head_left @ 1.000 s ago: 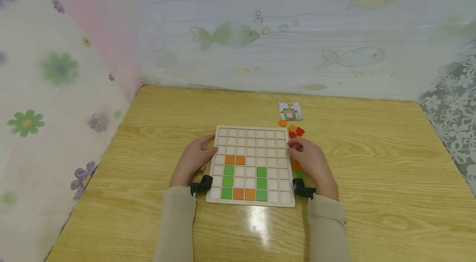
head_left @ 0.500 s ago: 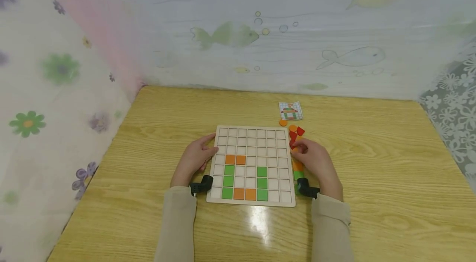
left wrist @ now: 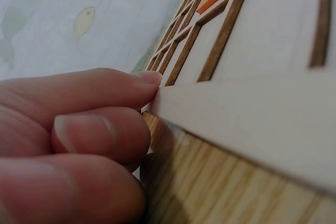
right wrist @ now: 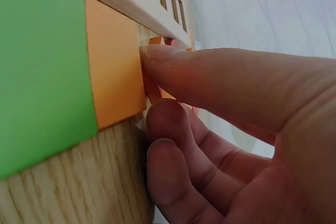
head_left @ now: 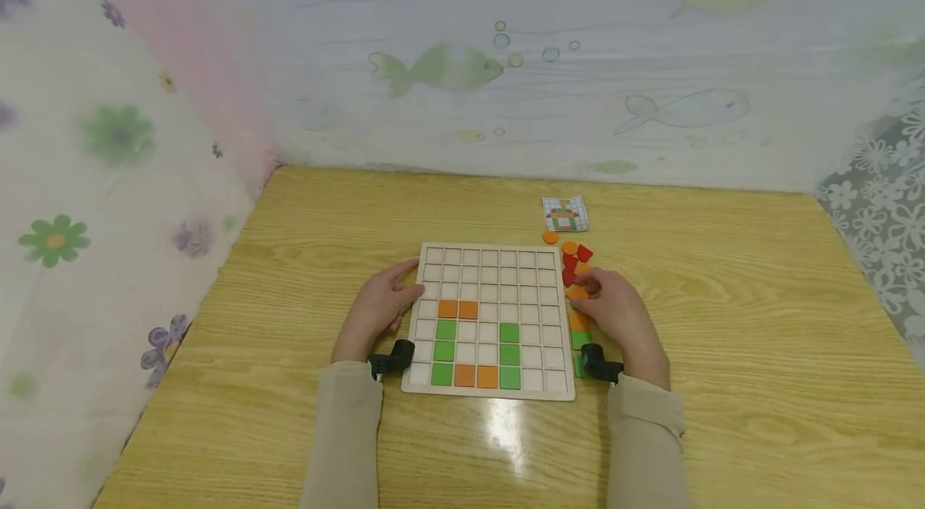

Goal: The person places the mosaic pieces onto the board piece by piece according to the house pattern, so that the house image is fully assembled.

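Note:
A wooden grid board (head_left: 487, 394) lies on the table. Green square tiles (head_left: 509, 355) and orange square tiles (head_left: 467, 309) fill some of its cells. My left hand (head_left: 378, 302) rests at its left side, a fingertip touching the rim in the left wrist view. Right of the board, my right hand (head_left: 616, 311) is over loose pieces, its thumb and fingers bent and apart around an orange piece (head_left: 578, 294). Whether they grip it is hard to tell. Red pieces (head_left: 570, 261) lie just beyond the fingertips. A green tile (right wrist: 42, 66) and an orange tile (right wrist: 114, 61) lie beside the thumb.
A small pattern card (head_left: 565, 214) lies behind the board. Orange discs (head_left: 551, 238) sit in front of it. More green tiles (head_left: 580, 340) line the board's right side, one partly behind the right wrist's camera (head_left: 600, 364). A printed curtain (head_left: 433, 124) rises behind the table.
My right hand has moved from the board's right rim a little outward, over the loose pieces, uncovering red and orange ones. My left hand and the board have stayed in place.

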Demonstrator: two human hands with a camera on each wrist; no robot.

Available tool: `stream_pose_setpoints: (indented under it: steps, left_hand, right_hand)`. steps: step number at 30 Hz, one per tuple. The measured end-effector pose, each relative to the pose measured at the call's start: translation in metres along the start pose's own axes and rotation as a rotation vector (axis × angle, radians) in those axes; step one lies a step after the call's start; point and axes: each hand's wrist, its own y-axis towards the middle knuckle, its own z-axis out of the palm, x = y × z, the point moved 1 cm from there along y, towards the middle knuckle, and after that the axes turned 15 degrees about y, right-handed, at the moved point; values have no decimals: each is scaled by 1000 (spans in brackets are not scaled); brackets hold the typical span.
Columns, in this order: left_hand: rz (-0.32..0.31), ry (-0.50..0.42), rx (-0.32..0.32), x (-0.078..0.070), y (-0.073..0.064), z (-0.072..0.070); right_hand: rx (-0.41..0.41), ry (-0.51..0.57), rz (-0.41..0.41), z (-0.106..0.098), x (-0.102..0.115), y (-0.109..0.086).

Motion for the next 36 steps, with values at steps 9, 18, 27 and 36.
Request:
stream_pose_setpoints:
  steps: [9,18,27,36]
  left_hand:
    - [7,-9,-10,0,0,0]
    - [1,1,2,-1,0,0]
    - [-1,-11,-4,0,-1,-1]
    - [-11,-12,-6,0,-1,1]
  right_hand:
    - [2,-4,17,-1,0,0]
    - [23,-10,-2,-1,1,0]
    - [40,-18,-4,0,1,0]
    - [-17,53,-5,1,-2,1]
